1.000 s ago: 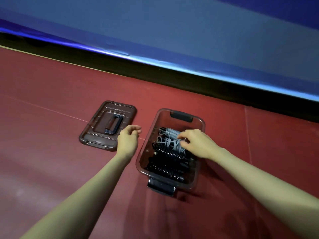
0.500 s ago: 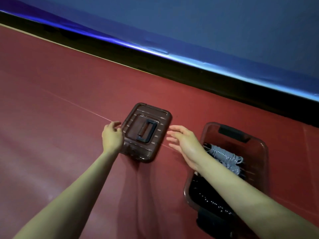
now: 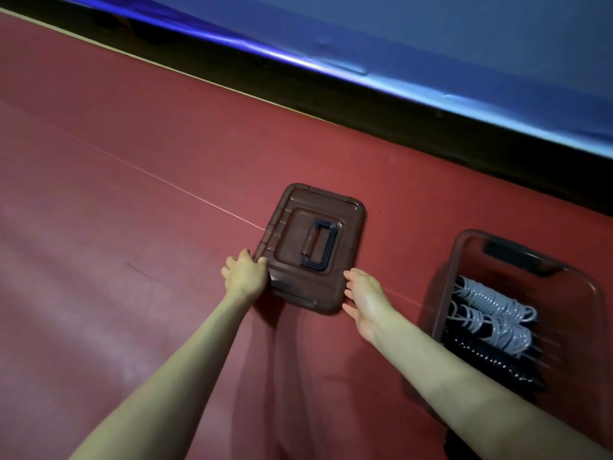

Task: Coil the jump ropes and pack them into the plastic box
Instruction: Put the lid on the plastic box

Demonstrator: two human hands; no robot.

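While the plastic box [image 3: 444,313] stands open on the red floor [image 3: 132,260] at right, with grey and black coiled jump ropes [image 3: 491,323] packed inside, both hands meet at its lid [image 3: 311,247], which lies flat just left of the box; the left hand [image 3: 245,280] grips the lid's near-left corner, fingers curled over the edge; the right hand [image 3: 365,300] rests open against the near-right edge, fingers extended. Judged by appearance, the lid is light, rigid, thin moulded plastic, smooth and somewhat slippery; opposite edges or the dark central handle [image 3: 320,247] offer the surest hold; the ropes look springy and liable to uncoil. No brand, label or legible writing is visible.
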